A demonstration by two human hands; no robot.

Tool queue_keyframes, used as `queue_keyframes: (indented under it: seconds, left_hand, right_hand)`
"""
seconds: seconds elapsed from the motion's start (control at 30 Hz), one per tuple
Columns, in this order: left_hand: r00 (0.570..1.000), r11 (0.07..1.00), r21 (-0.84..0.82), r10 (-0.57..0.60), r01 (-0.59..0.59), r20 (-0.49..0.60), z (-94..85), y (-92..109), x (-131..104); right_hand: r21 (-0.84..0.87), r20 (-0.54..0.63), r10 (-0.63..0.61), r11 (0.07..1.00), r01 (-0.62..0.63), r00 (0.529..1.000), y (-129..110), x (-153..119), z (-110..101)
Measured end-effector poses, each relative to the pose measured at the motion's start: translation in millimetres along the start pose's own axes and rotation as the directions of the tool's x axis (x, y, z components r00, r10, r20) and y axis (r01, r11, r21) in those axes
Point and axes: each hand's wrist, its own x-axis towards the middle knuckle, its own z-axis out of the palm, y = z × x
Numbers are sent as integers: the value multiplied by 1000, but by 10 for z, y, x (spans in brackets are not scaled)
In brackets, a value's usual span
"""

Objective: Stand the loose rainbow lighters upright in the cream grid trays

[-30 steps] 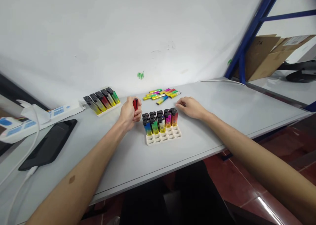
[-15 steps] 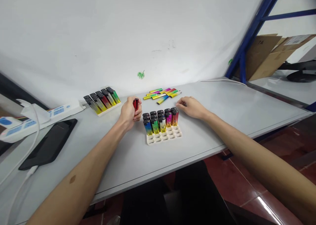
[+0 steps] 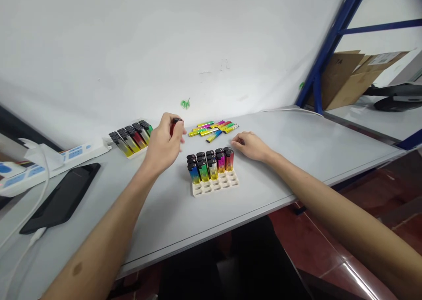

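My left hand (image 3: 165, 142) is raised above the table, closed around a red lighter (image 3: 174, 125) with a black top. Just behind and right of the near rack, my right hand (image 3: 251, 145) rests on the table with loosely curled fingers; whether anything is under them is hidden. Several upright lighters in blue, green, silver, pink and red fill the back of the white rack (image 3: 216, 186), and holes show at its front. A second rack (image 3: 137, 153) of upright lighters stands left of my left hand. Several colourful lighters (image 3: 214, 136) lie loose near the wall.
On the left of the table (image 3: 184, 221) are a black phone (image 3: 61, 196) with a white cable and a white power strip (image 3: 77, 153). Blue shelf posts (image 3: 317, 89) and cardboard boxes (image 3: 346, 82) stand at the right.
My left hand has lifted and moved slightly left with the red lighter, and it now partly covers the far-left rack. The view has shifted a little; my right hand stays beside the near rack.
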Motion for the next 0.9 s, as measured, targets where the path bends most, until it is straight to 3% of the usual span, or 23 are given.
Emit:
queue_keyframes:
  seconds: [0.13,0.27,0.37,0.53,0.67,0.9]
  left_hand:
    - [987,981,109,158,-161,38,-66,540,-169]
    - [952,962,134,203,-238,229,20,866,-358]
    - [903,899,274,231,-340,362,137,844,-413]
    - [831,761,435,238,-481,503,289,594,-414]
    - [832,735,472,224,-487,508,308,516,-420]
    - [807,694,499,206,-519,553,237,578,-399]
  right_hand:
    - [4,-10,-7,1000,7,1000,-11,3,2]
    - [-2,-5,-5,1000,5,1000,-22,-2,-12]
    - [6,3,-14,1000,14,1000,-13,-2,-12]
    - [11,-4,-34,999,34,999,4,12,7]
    - [8,-7,-58,998,58,998,0,19,12]
    - [19,13,-65,998,65,998,-6,14,0]
